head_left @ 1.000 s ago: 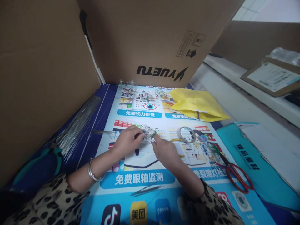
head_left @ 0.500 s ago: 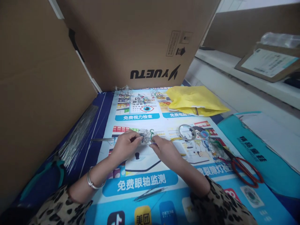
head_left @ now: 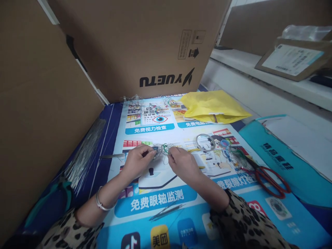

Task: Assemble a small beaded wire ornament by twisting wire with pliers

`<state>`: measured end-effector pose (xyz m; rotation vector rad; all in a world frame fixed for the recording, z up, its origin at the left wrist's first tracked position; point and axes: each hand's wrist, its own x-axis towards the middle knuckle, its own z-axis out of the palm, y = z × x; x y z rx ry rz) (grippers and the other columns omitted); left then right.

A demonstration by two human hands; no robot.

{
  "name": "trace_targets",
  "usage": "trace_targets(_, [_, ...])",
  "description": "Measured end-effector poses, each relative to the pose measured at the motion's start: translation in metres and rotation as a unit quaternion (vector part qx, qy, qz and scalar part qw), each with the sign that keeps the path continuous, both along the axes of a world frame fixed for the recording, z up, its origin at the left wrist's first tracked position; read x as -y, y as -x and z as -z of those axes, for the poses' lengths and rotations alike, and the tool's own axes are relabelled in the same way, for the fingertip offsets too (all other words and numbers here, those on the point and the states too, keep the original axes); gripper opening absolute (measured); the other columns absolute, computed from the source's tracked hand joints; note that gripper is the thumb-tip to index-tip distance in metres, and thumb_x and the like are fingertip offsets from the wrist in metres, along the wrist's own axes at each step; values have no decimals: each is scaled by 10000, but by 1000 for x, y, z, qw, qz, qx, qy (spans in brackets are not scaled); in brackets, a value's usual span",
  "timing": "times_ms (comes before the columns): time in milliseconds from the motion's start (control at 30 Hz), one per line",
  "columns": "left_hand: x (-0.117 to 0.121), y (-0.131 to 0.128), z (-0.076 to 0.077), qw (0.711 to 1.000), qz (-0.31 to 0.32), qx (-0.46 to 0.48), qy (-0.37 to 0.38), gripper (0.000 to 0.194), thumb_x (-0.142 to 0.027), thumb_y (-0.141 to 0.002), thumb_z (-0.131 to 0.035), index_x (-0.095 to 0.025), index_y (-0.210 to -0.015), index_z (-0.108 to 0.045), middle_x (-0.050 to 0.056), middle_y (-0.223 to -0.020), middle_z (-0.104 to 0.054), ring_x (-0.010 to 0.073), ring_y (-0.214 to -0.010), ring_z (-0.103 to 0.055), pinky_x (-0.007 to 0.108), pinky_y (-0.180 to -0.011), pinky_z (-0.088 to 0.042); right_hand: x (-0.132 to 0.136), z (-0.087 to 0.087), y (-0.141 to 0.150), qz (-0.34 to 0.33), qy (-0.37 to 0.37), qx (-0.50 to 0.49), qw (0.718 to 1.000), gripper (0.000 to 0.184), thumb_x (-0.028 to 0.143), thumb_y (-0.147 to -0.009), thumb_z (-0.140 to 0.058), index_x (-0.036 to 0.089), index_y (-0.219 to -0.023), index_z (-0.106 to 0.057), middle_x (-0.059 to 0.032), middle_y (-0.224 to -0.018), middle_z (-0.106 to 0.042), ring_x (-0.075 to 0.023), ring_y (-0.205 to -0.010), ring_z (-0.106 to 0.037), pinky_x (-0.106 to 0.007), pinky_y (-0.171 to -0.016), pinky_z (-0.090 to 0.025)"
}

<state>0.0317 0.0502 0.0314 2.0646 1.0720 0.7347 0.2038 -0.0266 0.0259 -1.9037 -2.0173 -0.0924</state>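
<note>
A small tangle of thin silvery wire [head_left: 160,150] sits between my two hands over the middle of the printed sheet. My left hand [head_left: 138,161] pinches its left side, with thumb and forefinger pressed together. A green wire [head_left: 165,148] curls at the tangle's right side. Closed beside it, my right hand [head_left: 183,164] has its fingertips against the wirework. Those fingertips hide whichever strand they grip.
Cut wires [head_left: 86,155] and teal-handled pliers [head_left: 53,200] lie left. On the right are a tape roll [head_left: 205,142], red-handled scissors [head_left: 273,181] and a yellow bag [head_left: 215,106]. Wire pieces [head_left: 155,108] lie near the cardboard box [head_left: 145,41]; loose wires [head_left: 167,211] lie in front.
The green wire's hooked end, which stood up above the tangle, now curls lower against it. My right hand has turned, its fingers more curled. The view has shifted slightly.
</note>
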Motion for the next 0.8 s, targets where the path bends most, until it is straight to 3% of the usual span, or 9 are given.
trace_targets(133, [0, 1, 0, 1000, 6, -13, -1, 173, -278, -808, -529, -167, -702, -608, 5, -672, -596, 136, -682, -540, 245, -633, -387, -1, 4, -2, -9, -40, 8, 999, 98, 123, -815, -467, 185, -780, -534, -41, -749, -601, -180, -728, -544, -274, -629, -354])
trace_targets(367, [-1, 4, 8, 995, 71, -66, -21, 111, -241, -739, -611, -191, -831, -649, 12, -756, -589, 134, -672, -526, 250, -613, -383, -2, 8, -4, -17, -82, -21, 996, 137, 71, -773, -471, 177, -740, -552, -53, -739, -591, -183, -725, -522, -271, -659, -388])
trace_targets(800, [-4, 4, 4, 994, 99, -45, 19, 149, -201, -781, -527, -179, -745, -669, 12, -716, -615, 137, -704, -545, 259, -667, -412, -4, 8, -6, -10, -85, -68, 994, 162, 76, -790, -461, 182, -718, -560, -48, -741, -597, -172, -748, -531, -266, -699, -401])
